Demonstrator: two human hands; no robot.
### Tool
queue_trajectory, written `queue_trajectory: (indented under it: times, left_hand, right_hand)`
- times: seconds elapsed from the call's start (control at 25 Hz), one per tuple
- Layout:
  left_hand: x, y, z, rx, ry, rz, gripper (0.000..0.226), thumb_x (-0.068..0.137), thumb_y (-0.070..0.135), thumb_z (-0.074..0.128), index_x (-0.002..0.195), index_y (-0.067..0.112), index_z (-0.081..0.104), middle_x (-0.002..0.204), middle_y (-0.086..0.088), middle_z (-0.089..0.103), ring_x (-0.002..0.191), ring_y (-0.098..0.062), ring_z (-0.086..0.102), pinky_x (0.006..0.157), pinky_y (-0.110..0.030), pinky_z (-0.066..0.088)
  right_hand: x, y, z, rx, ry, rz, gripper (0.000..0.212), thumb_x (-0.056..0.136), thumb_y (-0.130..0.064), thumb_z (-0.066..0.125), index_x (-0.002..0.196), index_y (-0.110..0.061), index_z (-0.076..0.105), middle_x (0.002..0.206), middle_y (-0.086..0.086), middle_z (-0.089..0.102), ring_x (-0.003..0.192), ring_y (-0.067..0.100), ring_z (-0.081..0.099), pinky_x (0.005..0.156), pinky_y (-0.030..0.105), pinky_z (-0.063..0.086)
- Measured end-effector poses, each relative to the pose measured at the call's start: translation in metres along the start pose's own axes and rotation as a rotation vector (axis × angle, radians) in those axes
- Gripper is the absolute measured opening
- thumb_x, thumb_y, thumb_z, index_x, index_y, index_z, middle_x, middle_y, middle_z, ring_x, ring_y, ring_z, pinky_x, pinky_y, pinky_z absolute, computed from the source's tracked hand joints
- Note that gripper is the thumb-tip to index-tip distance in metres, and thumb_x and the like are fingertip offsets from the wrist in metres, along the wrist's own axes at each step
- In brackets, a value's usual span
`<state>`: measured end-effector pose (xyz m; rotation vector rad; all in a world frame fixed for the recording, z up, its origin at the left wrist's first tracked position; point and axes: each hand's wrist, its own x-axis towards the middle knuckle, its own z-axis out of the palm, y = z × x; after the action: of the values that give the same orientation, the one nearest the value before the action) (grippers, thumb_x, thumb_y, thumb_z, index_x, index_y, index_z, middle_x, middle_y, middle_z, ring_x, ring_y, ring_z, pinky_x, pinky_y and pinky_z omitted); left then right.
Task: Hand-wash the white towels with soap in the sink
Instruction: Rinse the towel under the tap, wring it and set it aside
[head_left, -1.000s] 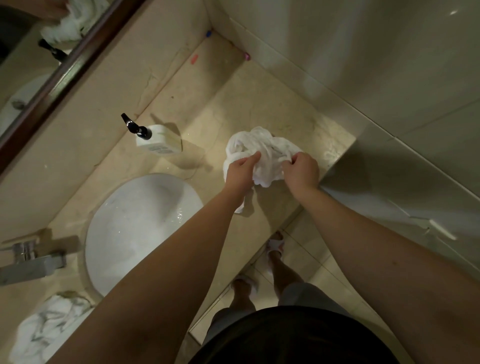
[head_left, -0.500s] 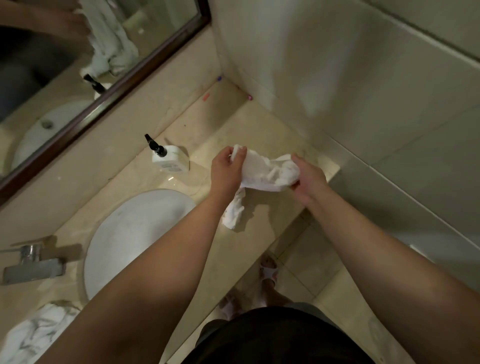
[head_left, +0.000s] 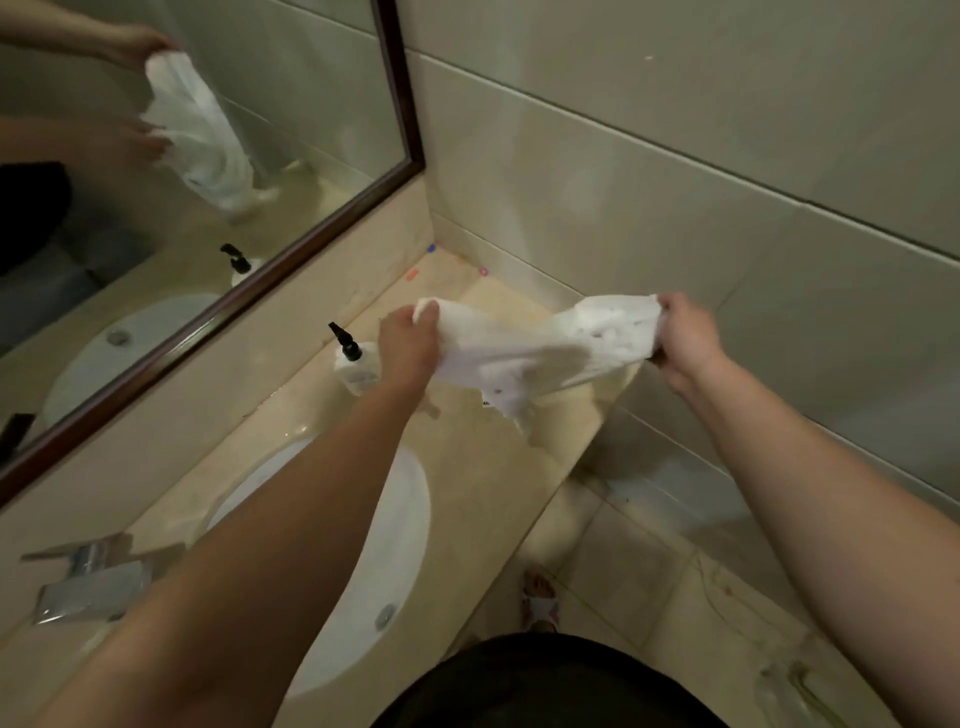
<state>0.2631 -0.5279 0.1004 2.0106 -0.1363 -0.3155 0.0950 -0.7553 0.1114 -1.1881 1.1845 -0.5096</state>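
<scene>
Two hands up in front of me, one head view to work from, both arms stretched forward and spread apart above the counter (head_left: 483, 467). My left hand (head_left: 408, 348) sits near the centre of the frame, fingers curled tight around one end of the white towel (head_left: 535, 348), knuckles toward me. My right hand (head_left: 685, 340) is out at about 3 o'clock from it, well apart, fingers clenched round the other end, wrist bent back.

Between them the towel is pulled out long, its axis running from 9 to 3 o'clock, the right end a touch higher. It hangs in the air, clear of the countertop; a loose ragged flap droops from the middle toward 6 o'clock, blurred at its edge.

Under my left forearm lies the white oval sink (head_left: 395, 561), sunk in the beige stone counter, drain visible near its lower edge. Just beside my left hand, at its 9 o'clock, stands the soap bottle (head_left: 356, 366), white body, black pump pointing toward 11 o'clock. A chrome tap (head_left: 88, 582) sticks out at the far lower left.

Up at 10 o'clock a dark-framed mirror (head_left: 400, 104) shows the towel and both hands again. Pale wall tiles (head_left: 675, 156) fill the upper right; floor tiles (head_left: 675, 597) and one sandalled foot (head_left: 540, 600) show at 5 o'clock.
</scene>
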Motion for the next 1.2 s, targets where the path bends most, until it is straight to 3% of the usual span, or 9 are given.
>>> queue_trajectory:
  times: [0.2, 0.32, 0.4, 0.52, 0.64, 0.8, 0.92, 1.0, 1.2]
  left_hand:
    - [-0.002, 0.005, -0.027, -0.147, 0.045, -0.097, 0.032, 0.098, 0.021, 0.053, 0.068, 0.013, 0.046, 0.068, -0.005, 0.043, 0.07, -0.019, 0.041, 0.064, -0.031, 0.031]
    - [-0.01, 0.021, -0.029, -0.201, -0.148, -0.123, 0.016, 0.096, 0.027, 0.056, 0.091, 0.012, 0.056, 0.09, -0.008, 0.054, 0.084, -0.019, 0.052, 0.071, -0.03, 0.04]
    - [-0.008, 0.029, -0.034, -0.358, -0.168, -0.187, 0.03, 0.095, 0.03, 0.06, 0.109, 0.004, 0.065, 0.111, -0.01, 0.067, 0.1, -0.026, 0.065, 0.091, -0.037, 0.053]
    - [-0.012, 0.024, -0.042, -0.519, -0.245, -0.255, 0.036, 0.097, 0.03, 0.06, 0.121, 0.003, 0.065, 0.118, -0.016, 0.07, 0.107, -0.032, 0.069, 0.096, -0.05, 0.054]
    - [-0.016, 0.021, -0.043, -0.342, -0.298, -0.223, 0.027, 0.094, 0.035, 0.062, 0.113, 0.015, 0.064, 0.126, -0.015, 0.066, 0.115, -0.032, 0.064, 0.099, -0.049, 0.052]
    - [-0.018, 0.036, -0.056, -0.446, -0.18, -0.177, 0.038, 0.094, 0.037, 0.06, 0.118, 0.008, 0.065, 0.113, -0.007, 0.071, 0.104, -0.025, 0.068, 0.095, -0.041, 0.054]
    - [-0.021, 0.041, -0.058, -0.341, -0.184, -0.123, 0.028, 0.1, 0.028, 0.054, 0.114, 0.006, 0.066, 0.095, -0.003, 0.069, 0.087, -0.02, 0.065, 0.078, -0.031, 0.051]
    - [-0.02, 0.044, -0.056, -0.341, -0.154, -0.101, 0.027, 0.098, 0.029, 0.057, 0.105, 0.005, 0.067, 0.091, -0.006, 0.065, 0.084, -0.022, 0.061, 0.076, -0.033, 0.048]
    - [-0.036, 0.059, -0.052, -0.354, -0.154, -0.075, 0.033, 0.101, 0.037, 0.052, 0.121, 0.013, 0.062, 0.118, -0.007, 0.067, 0.112, -0.027, 0.063, 0.1, -0.048, 0.051]
  right_hand:
    - [-0.037, -0.002, -0.017, -0.083, 0.076, -0.137, 0.025, 0.087, -0.022, 0.06, 0.066, -0.019, 0.046, 0.068, 0.002, 0.044, 0.063, 0.014, 0.041, 0.058, 0.03, 0.033]
    - [-0.061, 0.001, -0.01, -0.064, -0.095, -0.115, 0.021, 0.093, -0.025, 0.065, 0.076, -0.015, 0.056, 0.08, 0.009, 0.059, 0.075, 0.021, 0.058, 0.068, 0.029, 0.049]
    - [-0.07, -0.015, -0.015, 0.144, 0.01, -0.184, 0.015, 0.096, -0.026, 0.063, 0.093, -0.012, 0.063, 0.092, 0.012, 0.064, 0.087, 0.023, 0.063, 0.08, 0.034, 0.053]
    - [-0.071, -0.014, -0.029, 0.402, 0.052, -0.074, 0.028, 0.101, -0.031, 0.052, 0.112, -0.008, 0.061, 0.099, 0.008, 0.069, 0.085, 0.019, 0.07, 0.072, 0.031, 0.057]
    - [-0.075, -0.001, -0.035, 0.098, -0.169, 0.134, 0.022, 0.1, -0.025, 0.052, 0.1, -0.008, 0.066, 0.098, 0.009, 0.071, 0.08, 0.02, 0.07, 0.067, 0.03, 0.056]
    - [-0.071, -0.029, -0.045, 0.226, 0.117, -0.14, 0.017, 0.094, -0.016, 0.052, 0.081, -0.012, 0.061, 0.072, 0.002, 0.063, 0.076, 0.019, 0.063, 0.065, 0.03, 0.049]
    - [-0.08, -0.026, -0.036, -0.115, -0.102, -0.109, 0.013, 0.097, -0.008, 0.054, 0.092, -0.006, 0.065, 0.075, 0.002, 0.063, 0.079, 0.024, 0.062, 0.061, 0.029, 0.051]
    - [-0.083, -0.035, -0.032, -0.011, 0.011, -0.155, 0.015, 0.092, -0.017, 0.059, 0.078, -0.011, 0.061, 0.073, 0.004, 0.055, 0.077, 0.021, 0.052, 0.065, 0.035, 0.042]
    - [-0.096, -0.035, -0.031, -0.168, -0.074, -0.242, 0.018, 0.097, -0.019, 0.055, 0.082, -0.01, 0.059, 0.075, 0.01, 0.053, 0.067, 0.019, 0.049, 0.059, 0.029, 0.037]
